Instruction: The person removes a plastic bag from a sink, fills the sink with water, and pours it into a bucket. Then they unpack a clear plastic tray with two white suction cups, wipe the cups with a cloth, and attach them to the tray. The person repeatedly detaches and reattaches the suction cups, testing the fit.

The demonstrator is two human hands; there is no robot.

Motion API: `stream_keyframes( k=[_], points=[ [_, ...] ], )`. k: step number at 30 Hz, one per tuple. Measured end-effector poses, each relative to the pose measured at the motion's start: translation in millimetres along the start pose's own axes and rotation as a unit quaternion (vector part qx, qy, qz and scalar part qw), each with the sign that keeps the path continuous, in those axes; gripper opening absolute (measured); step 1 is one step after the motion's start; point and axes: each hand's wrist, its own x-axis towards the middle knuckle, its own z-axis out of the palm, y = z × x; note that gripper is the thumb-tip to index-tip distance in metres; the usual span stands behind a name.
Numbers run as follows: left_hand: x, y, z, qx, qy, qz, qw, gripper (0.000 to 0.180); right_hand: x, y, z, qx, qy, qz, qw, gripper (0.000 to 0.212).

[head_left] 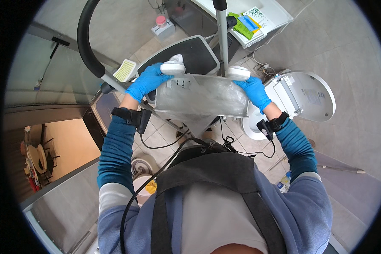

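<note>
Both my hands wear blue gloves. The fingers of my left hand (147,80) are closed on a white round piece (172,68), with crumpled white material behind it. My right hand (255,91) has its fingers closed at the underside of a second white round piece (238,73); its fingertips are partly hidden. Between my hands lies a grey, shallow rectangular tray or panel (224,96) with clear plastic film (194,110) over it and hanging from its near edge. The two white pieces sit at its far corners. Small dark holes show near its left end.
A metal frame with a black curved handrail (84,38) and a black platform (194,53) stands around the tray. To the right is a toilet with raised lid (315,96). A bucket (142,184) stands below left, glass panels (63,74) at left, a white cabinet (275,17) beyond.
</note>
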Motion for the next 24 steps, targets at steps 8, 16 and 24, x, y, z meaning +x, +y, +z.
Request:
stream_keyframes(
  k=[8,16,24],
  points=[
    [4.5,-7.6,-17.5,0.011,0.16,0.03,0.987,0.054,16.7,-39.0,18.2,-0.072,-0.005,0.047,0.996,0.036],
    [-15.9,15.3,-20.6,-0.043,0.173,0.028,0.984,0.038,17.4,-53.7,-0.9,-0.053,-0.032,0.035,0.997,0.037],
    [12.8,18.2,-39.4,-0.063,0.216,0.093,0.97,0.041,32.4,-75.0,0.9,-0.044,0.025,0.009,0.999,0.036]
  ],
)
